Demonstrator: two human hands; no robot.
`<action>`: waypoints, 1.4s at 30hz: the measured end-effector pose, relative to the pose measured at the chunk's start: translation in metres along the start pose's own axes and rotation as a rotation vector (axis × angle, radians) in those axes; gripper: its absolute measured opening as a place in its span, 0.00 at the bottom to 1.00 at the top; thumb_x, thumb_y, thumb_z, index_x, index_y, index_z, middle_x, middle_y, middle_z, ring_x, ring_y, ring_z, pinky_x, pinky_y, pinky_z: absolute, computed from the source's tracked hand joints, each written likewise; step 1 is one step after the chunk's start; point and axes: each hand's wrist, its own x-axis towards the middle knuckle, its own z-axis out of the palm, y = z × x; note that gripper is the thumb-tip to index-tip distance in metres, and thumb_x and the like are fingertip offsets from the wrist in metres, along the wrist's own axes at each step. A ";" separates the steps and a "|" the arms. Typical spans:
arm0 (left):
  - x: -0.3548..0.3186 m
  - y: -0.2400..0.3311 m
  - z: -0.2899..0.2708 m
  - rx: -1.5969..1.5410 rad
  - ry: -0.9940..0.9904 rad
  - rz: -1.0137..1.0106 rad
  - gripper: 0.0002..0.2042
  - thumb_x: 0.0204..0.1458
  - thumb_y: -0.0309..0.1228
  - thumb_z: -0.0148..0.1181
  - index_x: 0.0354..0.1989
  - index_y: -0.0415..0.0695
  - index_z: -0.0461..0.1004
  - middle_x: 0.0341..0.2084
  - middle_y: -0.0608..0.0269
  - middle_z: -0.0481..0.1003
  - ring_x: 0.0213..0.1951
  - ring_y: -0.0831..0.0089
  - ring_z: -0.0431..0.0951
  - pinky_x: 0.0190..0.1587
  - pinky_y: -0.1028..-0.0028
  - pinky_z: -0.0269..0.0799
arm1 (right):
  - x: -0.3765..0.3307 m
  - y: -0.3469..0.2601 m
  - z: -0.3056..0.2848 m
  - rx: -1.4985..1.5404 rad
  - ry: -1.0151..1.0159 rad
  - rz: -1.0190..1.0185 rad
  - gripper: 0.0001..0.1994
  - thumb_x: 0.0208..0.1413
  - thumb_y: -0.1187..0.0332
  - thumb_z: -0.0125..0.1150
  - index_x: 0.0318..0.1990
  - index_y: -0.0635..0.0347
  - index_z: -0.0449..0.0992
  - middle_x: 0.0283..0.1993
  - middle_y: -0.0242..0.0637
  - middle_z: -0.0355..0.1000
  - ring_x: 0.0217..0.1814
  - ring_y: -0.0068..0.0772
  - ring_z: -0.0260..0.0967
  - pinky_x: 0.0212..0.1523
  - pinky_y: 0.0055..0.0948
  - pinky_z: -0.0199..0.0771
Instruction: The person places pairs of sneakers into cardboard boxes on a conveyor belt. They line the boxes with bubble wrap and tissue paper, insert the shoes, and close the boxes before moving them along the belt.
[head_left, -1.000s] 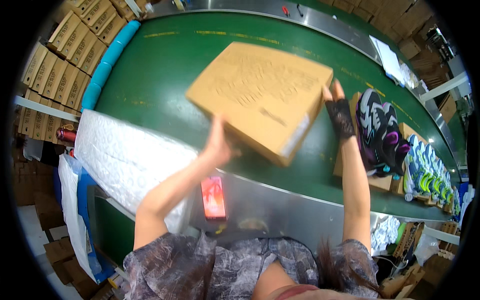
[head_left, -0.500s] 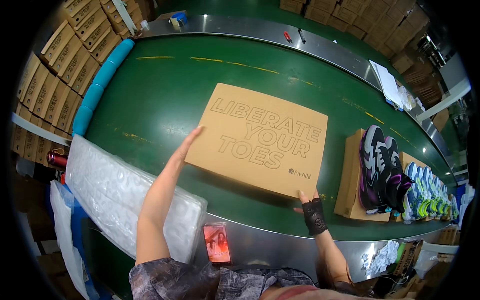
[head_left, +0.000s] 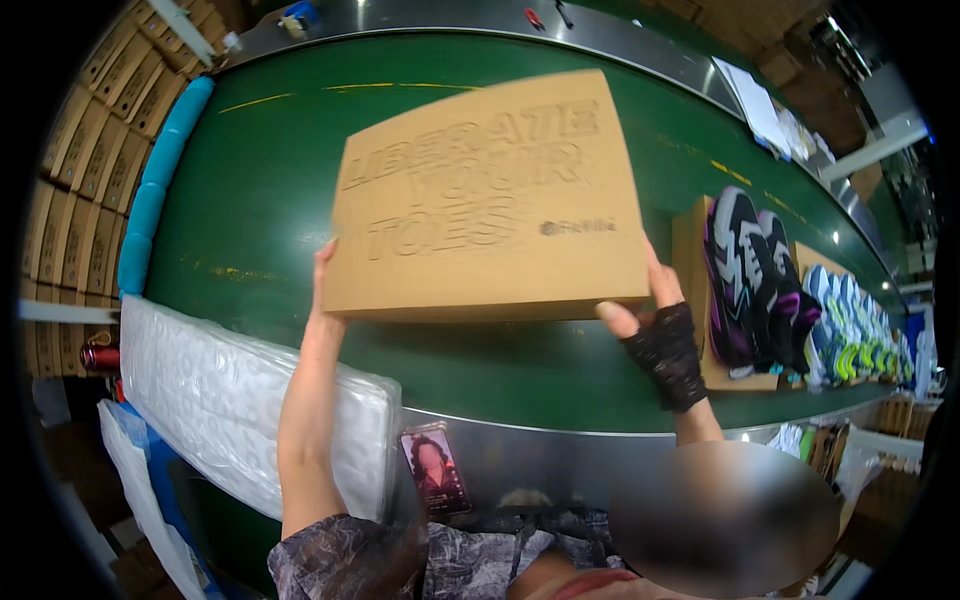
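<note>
- In the head view, up comes the cardboard box, seemingly clear of the green tabletop, its broad face tilted toward the camera.
- Left hand grips the left edge, right hand the near right corner: opposite sides, likely because it's too wide for one.
- Off right, black-and-purple shoes sit on a carton (perhaps to keep them visible).
- Plastic sheets and phone lie nearside, presumably leaving the middle free.

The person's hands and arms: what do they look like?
The right hand wears a black, lacy fingerless glove; the left hand has no glove. The left sleeve is short and mottled grey; a blur hides the right one.
</note>
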 end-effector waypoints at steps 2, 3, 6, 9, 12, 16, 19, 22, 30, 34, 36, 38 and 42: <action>-0.006 0.001 0.003 -0.052 -0.025 0.015 0.26 0.50 0.48 0.38 0.52 0.43 0.62 0.47 0.56 0.68 0.47 0.62 0.69 0.47 0.65 0.68 | -0.013 -0.021 -0.001 -0.229 0.028 -0.127 0.40 0.34 0.60 0.69 0.58 0.58 0.58 0.47 0.47 0.58 0.40 0.35 0.60 0.37 0.28 0.67; -0.007 0.000 0.000 -0.065 -0.023 0.013 0.26 0.50 0.48 0.38 0.52 0.43 0.62 0.47 0.56 0.68 0.47 0.62 0.70 0.47 0.64 0.68 | -0.019 -0.023 0.002 -0.250 0.091 -0.304 0.42 0.29 0.62 0.72 0.57 0.59 0.60 0.44 0.48 0.56 0.40 0.39 0.59 0.40 0.31 0.65; -0.017 0.000 0.005 -0.155 -0.027 0.018 0.24 0.52 0.45 0.37 0.50 0.41 0.63 0.45 0.57 0.69 0.45 0.63 0.71 0.46 0.64 0.69 | -0.041 -0.053 0.001 -0.234 0.078 -0.404 0.38 0.26 0.64 0.72 0.53 0.61 0.64 0.44 0.46 0.57 0.38 0.36 0.60 0.39 0.30 0.65; -0.019 -0.004 0.003 -0.051 -0.067 0.040 0.24 0.51 0.46 0.39 0.50 0.41 0.64 0.45 0.56 0.69 0.43 0.62 0.72 0.43 0.64 0.71 | -0.057 -0.073 0.007 -0.019 0.036 -0.395 0.29 0.32 0.70 0.69 0.48 0.62 0.69 0.43 0.44 0.59 0.36 0.35 0.60 0.34 0.28 0.66; -0.021 -0.012 0.004 -0.019 -0.066 0.055 0.25 0.51 0.47 0.39 0.51 0.42 0.63 0.46 0.56 0.68 0.44 0.61 0.71 0.44 0.63 0.70 | -0.061 -0.083 0.012 -0.080 0.119 -0.615 0.26 0.34 0.73 0.67 0.47 0.63 0.70 0.45 0.45 0.60 0.34 0.32 0.60 0.31 0.25 0.65; -0.023 -0.010 0.009 0.001 -0.043 0.052 0.26 0.50 0.49 0.39 0.52 0.43 0.63 0.47 0.56 0.68 0.45 0.60 0.70 0.45 0.62 0.69 | -0.062 -0.084 0.011 -0.127 0.159 -0.721 0.30 0.27 0.70 0.69 0.47 0.59 0.71 0.49 0.47 0.61 0.31 0.34 0.60 0.29 0.26 0.67; -0.024 -0.011 0.008 0.005 -0.026 0.049 0.27 0.50 0.51 0.39 0.52 0.43 0.62 0.47 0.56 0.67 0.46 0.60 0.70 0.46 0.62 0.68 | -0.062 -0.084 0.015 -0.153 0.210 -0.731 0.30 0.27 0.70 0.70 0.47 0.59 0.71 0.48 0.46 0.62 0.32 0.34 0.60 0.28 0.26 0.67; -0.021 -0.014 0.007 0.006 -0.018 0.045 0.28 0.49 0.52 0.39 0.53 0.44 0.61 0.48 0.55 0.67 0.47 0.59 0.69 0.47 0.61 0.67 | -0.061 -0.089 0.010 -0.147 0.166 -0.712 0.30 0.27 0.70 0.70 0.47 0.60 0.71 0.47 0.45 0.62 0.32 0.33 0.60 0.29 0.26 0.67; -0.024 -0.022 -0.001 -0.076 0.054 0.024 0.31 0.48 0.56 0.38 0.55 0.46 0.60 0.50 0.55 0.65 0.49 0.58 0.68 0.49 0.58 0.65 | -0.020 -0.081 -0.018 -0.180 0.138 -0.629 0.26 0.31 0.64 0.71 0.44 0.55 0.71 0.43 0.41 0.64 0.34 0.37 0.62 0.32 0.28 0.66; -0.033 -0.028 0.041 -0.343 -0.067 -0.080 0.26 0.51 0.53 0.37 0.53 0.50 0.62 0.50 0.61 0.66 0.49 0.61 0.67 0.48 0.61 0.66 | 0.047 -0.064 -0.059 -0.274 0.110 -0.817 0.28 0.32 0.62 0.71 0.44 0.61 0.71 0.43 0.41 0.65 0.34 0.32 0.64 0.34 0.26 0.67; -0.039 -0.032 0.063 -0.422 -0.076 -0.020 0.25 0.51 0.53 0.38 0.51 0.52 0.63 0.48 0.64 0.67 0.48 0.64 0.68 0.47 0.62 0.66 | 0.079 -0.062 -0.073 -0.237 0.008 -0.802 0.28 0.35 0.59 0.68 0.47 0.60 0.70 0.46 0.42 0.64 0.40 0.35 0.65 0.41 0.27 0.66; -0.039 -0.034 0.059 -0.444 -0.049 0.096 0.24 0.50 0.53 0.38 0.51 0.52 0.64 0.46 0.65 0.68 0.47 0.64 0.68 0.46 0.62 0.67 | 0.109 -0.071 -0.063 -0.224 0.028 -0.746 0.27 0.38 0.59 0.67 0.49 0.58 0.69 0.48 0.43 0.63 0.45 0.37 0.64 0.45 0.28 0.65; -0.033 -0.011 0.088 -0.384 0.058 0.172 0.24 0.49 0.52 0.40 0.51 0.53 0.64 0.45 0.67 0.68 0.46 0.67 0.68 0.44 0.64 0.67 | 0.139 -0.063 -0.035 -0.345 0.486 -0.814 0.27 0.42 0.65 0.63 0.53 0.56 0.65 0.53 0.46 0.61 0.52 0.41 0.62 0.50 0.31 0.63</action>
